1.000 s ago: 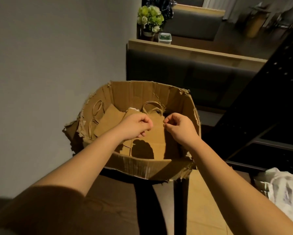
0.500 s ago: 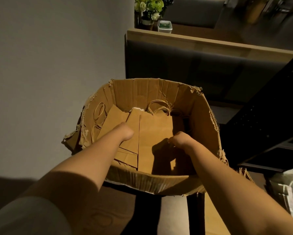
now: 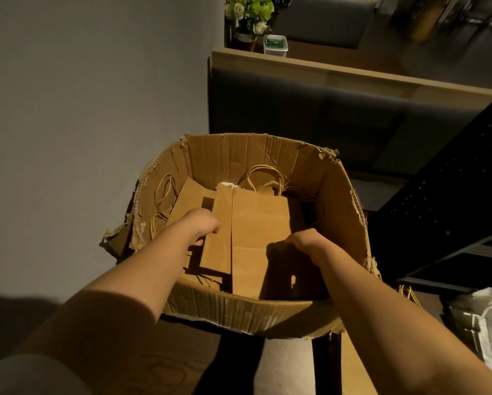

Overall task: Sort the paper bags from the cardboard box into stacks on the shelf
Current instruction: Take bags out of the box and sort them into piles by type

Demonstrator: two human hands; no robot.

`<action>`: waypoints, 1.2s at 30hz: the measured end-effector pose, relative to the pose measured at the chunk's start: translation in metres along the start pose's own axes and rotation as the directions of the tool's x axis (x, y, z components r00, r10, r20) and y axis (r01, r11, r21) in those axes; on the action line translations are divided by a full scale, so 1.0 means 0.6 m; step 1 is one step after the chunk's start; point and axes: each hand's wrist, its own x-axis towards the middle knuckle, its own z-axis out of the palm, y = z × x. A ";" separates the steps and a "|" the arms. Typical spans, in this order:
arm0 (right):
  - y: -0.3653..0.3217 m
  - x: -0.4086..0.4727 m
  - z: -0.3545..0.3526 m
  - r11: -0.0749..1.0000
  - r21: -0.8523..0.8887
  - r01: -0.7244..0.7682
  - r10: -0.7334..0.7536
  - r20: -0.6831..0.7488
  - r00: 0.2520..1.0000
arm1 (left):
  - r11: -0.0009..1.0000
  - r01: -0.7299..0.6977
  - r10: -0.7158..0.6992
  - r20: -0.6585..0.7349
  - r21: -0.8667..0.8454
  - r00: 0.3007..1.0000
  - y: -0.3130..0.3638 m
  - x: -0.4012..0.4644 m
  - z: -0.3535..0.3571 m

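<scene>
Paper bags (image 3: 256, 223) fill the cardboard box (image 3: 239, 306); both hands' grip apparently pinches their edges, dim room.

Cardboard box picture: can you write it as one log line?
stage: reaching in | cardboard box: torn rim, paper bags inside | left hand: at edge of paper bag | right hand: on bag's right edge | grip: unclear

The cardboard box (image 3: 333, 195) and the paper bags (image 3: 256, 223) inside it are the same plain kraft brown, with tan twisted handles (image 3: 263, 178). Behind them stand green and white flowers (image 3: 250, 10), a grey wall (image 3: 82, 95) and a black shelf (image 3: 453, 195).
</scene>
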 end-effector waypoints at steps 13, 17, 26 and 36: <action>0.007 -0.019 0.001 0.999 0.004 -0.048 0.047 0.067 0.997 | 0.997 -0.016 0.014 -0.029 -0.071 0.999 0.007 -0.026 -0.009; 0.000 -0.018 -0.003 0.990 0.132 -0.048 0.048 0.001 0.999 | 0.998 0.011 -0.017 -0.090 -0.061 0.996 0.014 -0.010 -0.020; -0.011 -0.052 -0.028 0.845 0.535 -0.002 0.052 -0.080 0.995 | 0.953 0.055 -0.098 -0.132 -0.297 0.986 0.004 -0.026 -0.058; -0.037 -0.151 -0.039 0.667 0.721 0.186 -0.079 -0.179 0.981 | 0.881 -0.080 -0.005 -0.178 -0.466 0.984 -0.003 -0.074 -0.078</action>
